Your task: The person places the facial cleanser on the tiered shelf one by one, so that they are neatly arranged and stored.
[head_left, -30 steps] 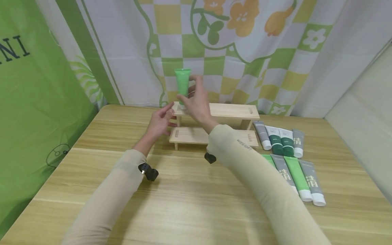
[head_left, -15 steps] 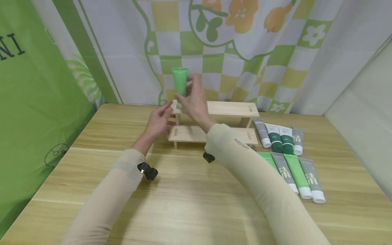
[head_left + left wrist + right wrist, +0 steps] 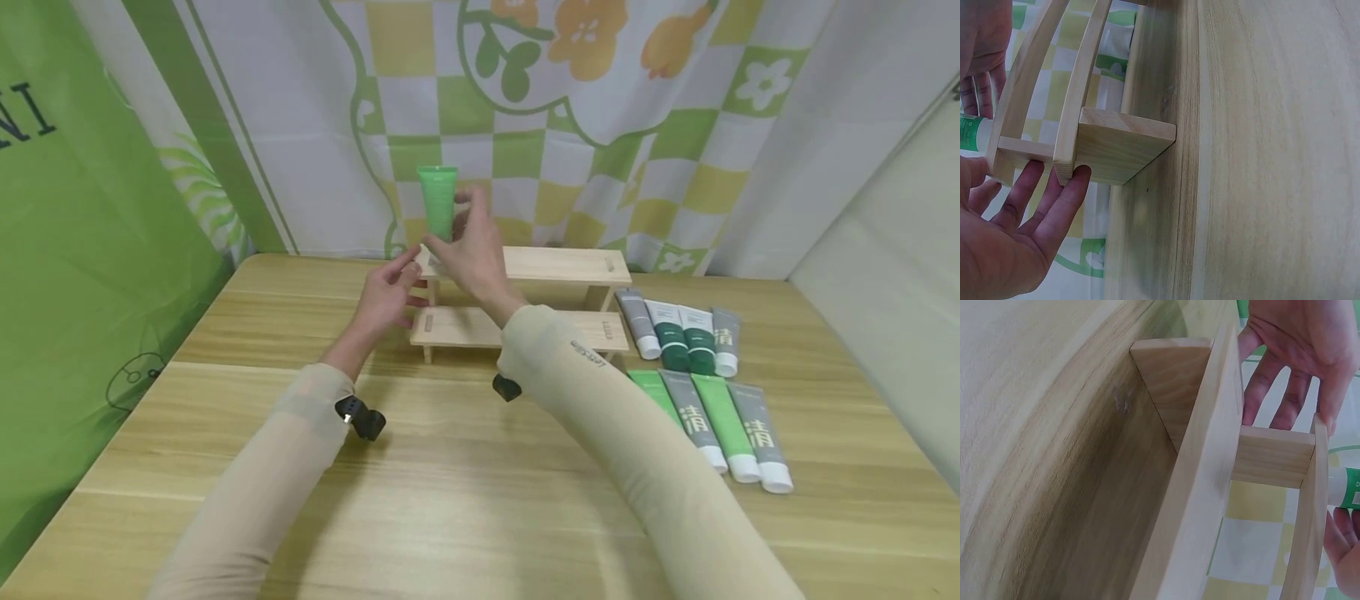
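Observation:
In the head view my right hand (image 3: 477, 257) pinches a green squeeze tube (image 3: 437, 200) between thumb and fingers. The tube stands upright, crimped end up, over the left end of the upper shelf of a two-tier wooden rack (image 3: 558, 265). Its white cap (image 3: 1336, 487) is right at that shelf's surface in the right wrist view. My left hand (image 3: 384, 298) is at the rack's left end, with its fingers extended. Seen from the left wrist, its fingertips (image 3: 1079, 178) touch the end of the rack, and the thumb lies by the upper shelf.
Right of the rack, two rows of squeeze tubes lie on the wooden table (image 3: 420, 517): grey and white-and-green tubes (image 3: 701, 337) behind, green and grey tubes (image 3: 723, 425) in front. A checked curtain (image 3: 517, 150) hangs behind the table. A thin dark cable (image 3: 135, 379) shows at the left edge.
The head view has shifted slightly. My right hand and the green tube stay over the left end of the upper shelf, and my left hand stays at the rack's end.

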The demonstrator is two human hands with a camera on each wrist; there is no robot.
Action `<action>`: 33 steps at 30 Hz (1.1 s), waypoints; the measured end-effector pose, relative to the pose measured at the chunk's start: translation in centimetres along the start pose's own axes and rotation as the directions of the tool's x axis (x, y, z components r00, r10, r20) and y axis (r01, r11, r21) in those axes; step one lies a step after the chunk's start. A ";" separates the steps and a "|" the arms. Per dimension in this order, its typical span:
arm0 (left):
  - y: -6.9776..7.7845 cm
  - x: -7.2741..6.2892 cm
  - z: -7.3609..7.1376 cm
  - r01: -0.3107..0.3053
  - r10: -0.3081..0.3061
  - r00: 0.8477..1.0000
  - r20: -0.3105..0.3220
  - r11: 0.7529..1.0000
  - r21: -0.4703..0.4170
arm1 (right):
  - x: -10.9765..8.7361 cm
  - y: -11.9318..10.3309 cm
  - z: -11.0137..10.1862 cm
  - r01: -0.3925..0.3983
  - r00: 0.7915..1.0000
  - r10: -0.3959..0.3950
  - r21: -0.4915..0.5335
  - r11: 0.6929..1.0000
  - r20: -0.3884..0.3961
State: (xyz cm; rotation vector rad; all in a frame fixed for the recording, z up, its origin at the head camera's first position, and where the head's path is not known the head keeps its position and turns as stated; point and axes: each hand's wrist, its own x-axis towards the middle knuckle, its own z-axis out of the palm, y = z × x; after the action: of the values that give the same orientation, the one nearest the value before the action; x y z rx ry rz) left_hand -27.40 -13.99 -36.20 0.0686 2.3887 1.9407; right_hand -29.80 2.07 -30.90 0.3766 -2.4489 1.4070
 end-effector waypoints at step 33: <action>0.1 -0.5 -1.5 0.025 -0.025 1.000 0.015 1.000 -0.012 | -4.3 1.0 -9.6 -0.198 0.979 0.181 0.221 0.955 0.093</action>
State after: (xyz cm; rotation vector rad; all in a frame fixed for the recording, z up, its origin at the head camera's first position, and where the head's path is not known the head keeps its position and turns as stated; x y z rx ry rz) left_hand -27.04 -15.52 -35.79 0.0523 2.3567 1.9370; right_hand -25.07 11.28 -28.66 0.2493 -2.4388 1.7959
